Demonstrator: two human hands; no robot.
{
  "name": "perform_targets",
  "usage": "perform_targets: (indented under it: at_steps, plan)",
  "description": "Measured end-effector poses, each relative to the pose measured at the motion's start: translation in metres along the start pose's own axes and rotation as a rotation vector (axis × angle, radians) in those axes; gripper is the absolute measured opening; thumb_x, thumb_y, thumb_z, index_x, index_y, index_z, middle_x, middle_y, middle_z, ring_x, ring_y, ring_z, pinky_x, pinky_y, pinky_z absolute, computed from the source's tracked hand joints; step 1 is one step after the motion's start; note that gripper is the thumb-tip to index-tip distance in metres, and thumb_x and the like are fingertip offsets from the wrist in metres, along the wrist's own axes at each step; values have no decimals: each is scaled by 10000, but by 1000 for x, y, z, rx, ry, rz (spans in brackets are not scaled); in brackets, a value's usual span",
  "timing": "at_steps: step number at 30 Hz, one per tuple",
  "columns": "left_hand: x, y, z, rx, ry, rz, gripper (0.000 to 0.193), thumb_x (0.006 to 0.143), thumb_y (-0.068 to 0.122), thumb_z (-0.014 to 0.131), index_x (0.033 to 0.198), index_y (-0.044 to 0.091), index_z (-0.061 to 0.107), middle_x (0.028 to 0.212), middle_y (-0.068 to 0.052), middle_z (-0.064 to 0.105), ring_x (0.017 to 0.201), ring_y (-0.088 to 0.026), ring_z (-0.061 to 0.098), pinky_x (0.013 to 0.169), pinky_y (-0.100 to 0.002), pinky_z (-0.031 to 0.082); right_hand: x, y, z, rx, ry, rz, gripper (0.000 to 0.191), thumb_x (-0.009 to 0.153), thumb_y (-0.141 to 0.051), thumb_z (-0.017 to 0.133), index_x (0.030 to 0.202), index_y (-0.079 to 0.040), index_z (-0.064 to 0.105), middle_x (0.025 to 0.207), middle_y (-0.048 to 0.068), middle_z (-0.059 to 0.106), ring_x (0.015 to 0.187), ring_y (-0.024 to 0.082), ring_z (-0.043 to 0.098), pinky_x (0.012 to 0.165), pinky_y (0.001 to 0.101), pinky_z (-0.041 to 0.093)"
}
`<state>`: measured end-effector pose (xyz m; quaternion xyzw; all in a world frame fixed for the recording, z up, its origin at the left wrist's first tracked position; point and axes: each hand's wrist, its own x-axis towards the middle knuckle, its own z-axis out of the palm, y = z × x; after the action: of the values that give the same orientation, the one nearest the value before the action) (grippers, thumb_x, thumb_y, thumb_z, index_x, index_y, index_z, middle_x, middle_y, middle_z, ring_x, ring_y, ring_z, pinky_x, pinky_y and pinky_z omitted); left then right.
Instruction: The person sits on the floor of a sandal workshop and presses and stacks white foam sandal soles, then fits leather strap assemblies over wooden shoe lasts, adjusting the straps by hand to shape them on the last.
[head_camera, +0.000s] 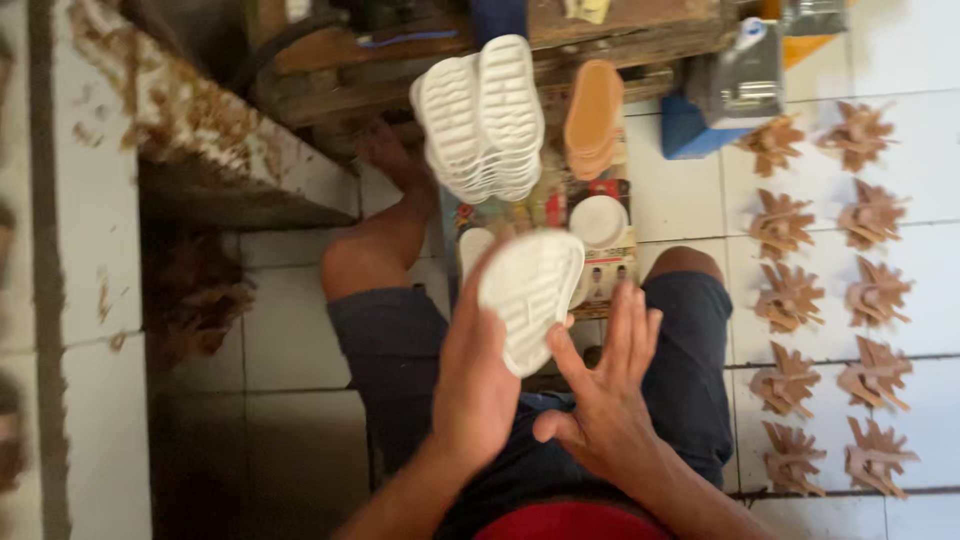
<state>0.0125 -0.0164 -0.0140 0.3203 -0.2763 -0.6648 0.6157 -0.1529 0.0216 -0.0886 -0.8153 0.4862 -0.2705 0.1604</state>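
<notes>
My left hand grips a white rubber shoe sole and holds it up over my lap, tread side toward me. My right hand is open just right of it, fingers spread, its index finger touching the sole's lower edge. Beyond, a stack of several white soles leans against a low wooden bench, with a few tan soles beside it. I sit on the floor in dark blue shorts, knees apart.
Two rows of brown cut pieces lie on the white tiled floor at right. A white round lid rests on printed paper between my knees. A grey container on a blue block stands behind. A dirty tiled ledge runs along the left.
</notes>
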Motion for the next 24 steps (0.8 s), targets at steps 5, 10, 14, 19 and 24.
perform_targets:
  at_steps: [5, 10, 14, 19, 24]
  plan:
    - [-32, -31, 6, 45, -77, -50, 656, 1125, 348, 391, 1627, -38, 218, 1641, -188, 366, 1514, -277, 394, 1253, -424, 320, 20, 1, -29, 233, 88, 20, 837, 1062, -699, 313, 1657, -121, 205, 1691, 413, 1, 1616, 601, 16, 1280, 744, 18]
    - [-44, -44, -4, 54, -27, -71, 636, 1131, 320, 404, 1622, -53, 251, 1570, -204, 429, 1431, -265, 464, 1194, -415, 382, 37, -12, -47, 281, 95, 57, 750, 1063, -681, 348, 1583, -148, 431, 1710, 380, 6, 1636, 564, 45, 1307, 684, 34]
    - [-44, -45, -14, 41, 22, -117, 624, 1113, 333, 388, 1609, -32, 293, 1474, -187, 525, 1309, -250, 566, 1087, -404, 476, 39, -6, -45, 80, -26, -2, 759, 961, -732, 395, 1534, -253, 525, 1676, 386, 3, 1576, 584, 17, 1248, 703, 28]
    - [-33, -49, -23, -97, 162, -283, 582, 1089, 322, 408, 1578, 9, 360, 1395, -145, 588, 1213, -225, 619, 1007, -383, 519, 31, -4, -31, -220, -36, 81, 864, 864, -797, 452, 1554, -279, 502, 1655, 384, 74, 1557, 560, 66, 1226, 722, 48]
    - [-4, -35, -43, -312, 257, -293, 559, 1072, 403, 384, 1463, 9, 453, 1278, -173, 667, 1077, -268, 693, 822, -413, 606, 17, -11, -20, 84, -195, -171, 822, 858, -788, 424, 1518, -302, 486, 1619, 364, 166, 1512, 539, 137, 1185, 665, 80]
